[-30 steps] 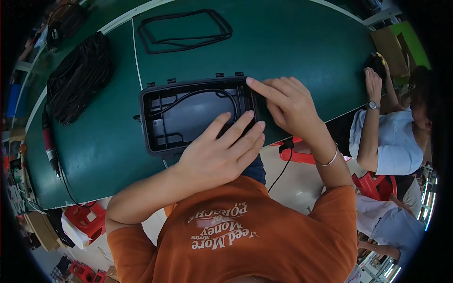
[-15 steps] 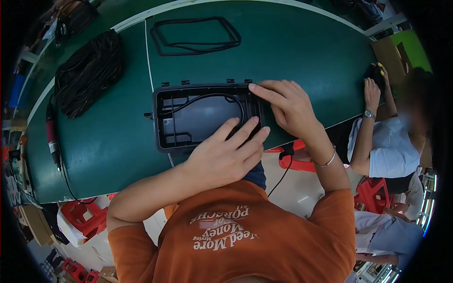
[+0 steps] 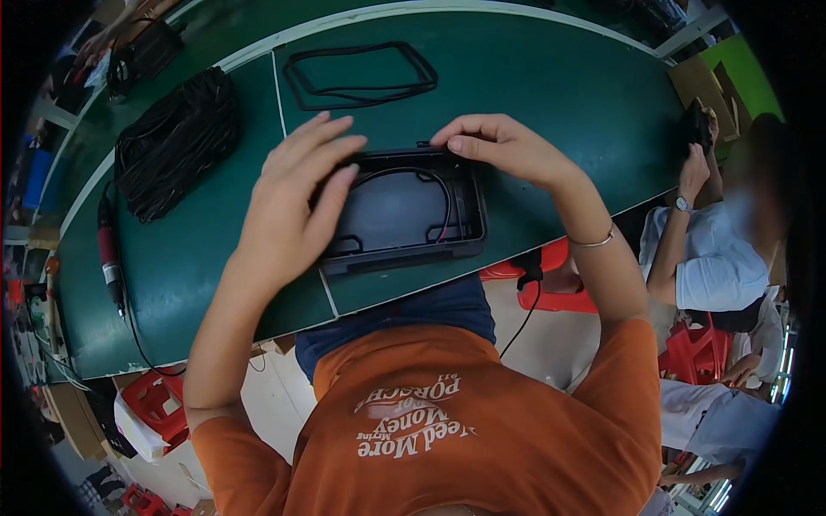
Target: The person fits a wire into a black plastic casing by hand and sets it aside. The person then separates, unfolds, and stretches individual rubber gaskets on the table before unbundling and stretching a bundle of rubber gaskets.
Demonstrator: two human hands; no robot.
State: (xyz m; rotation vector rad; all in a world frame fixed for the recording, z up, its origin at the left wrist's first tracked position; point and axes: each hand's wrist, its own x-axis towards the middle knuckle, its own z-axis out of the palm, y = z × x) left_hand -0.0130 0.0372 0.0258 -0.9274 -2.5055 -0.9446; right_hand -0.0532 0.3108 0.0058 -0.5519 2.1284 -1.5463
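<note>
Head view: left hand (image 3: pixel 292 202) over open case (image 3: pixel 397 208), right hand (image 3: pixel 509 153) at far corner

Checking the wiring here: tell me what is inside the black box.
In the black box, a dark cable curves along the far side, then towards the near right corner. The left hand covers the left end, so what lies there cannot be seen.

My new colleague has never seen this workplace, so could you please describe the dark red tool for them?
Start from the green table and look left, past the open black case. Next to the big bundle of black cable lies a slim tool, probably an electric screwdriver. Its dark red body and silver collar set it apart from the black bundle.
</note>
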